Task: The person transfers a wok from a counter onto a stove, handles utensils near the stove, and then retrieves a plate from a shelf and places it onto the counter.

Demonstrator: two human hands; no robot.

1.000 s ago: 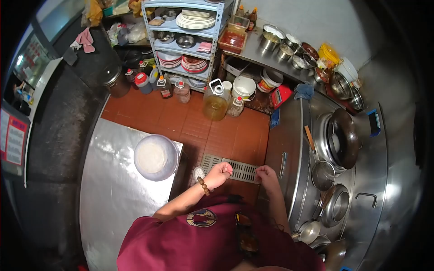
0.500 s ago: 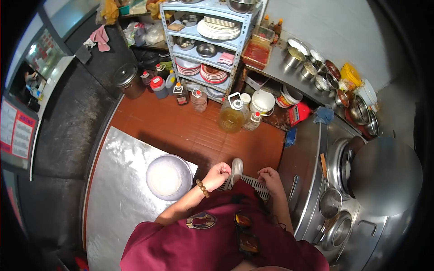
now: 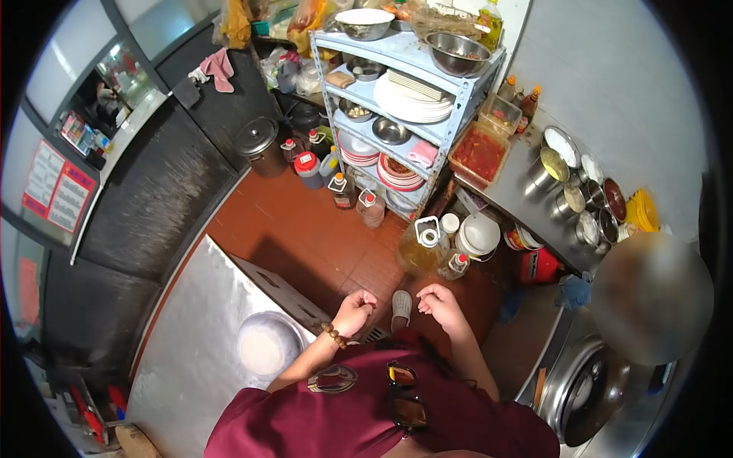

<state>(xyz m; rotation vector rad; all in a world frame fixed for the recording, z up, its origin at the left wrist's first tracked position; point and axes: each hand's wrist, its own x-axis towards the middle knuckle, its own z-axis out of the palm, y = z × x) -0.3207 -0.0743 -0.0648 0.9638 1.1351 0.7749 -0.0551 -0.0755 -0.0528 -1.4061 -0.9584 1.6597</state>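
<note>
My left hand, with a beaded bracelet on the wrist, is in front of my body with its fingers curled in. Nothing shows in it. Level with it, my right hand is also curled, thumb near the fingers, and no object is visible there. The two hands are apart, above the floor. Nearest to my left forearm is a round metal bowl with something white inside, on the steel worktop.
Ahead stands a shelf rack with plates and bowls. Oil jugs and a white bucket occupy the floor before it. At right are a counter with several metal pots and a large wok. A lidded pot sits far left.
My view has shifted forward: the rack and jugs appear larger and lower, and the bowl is further behind. My right hand has moved slightly left in view; both hands remain curled.
</note>
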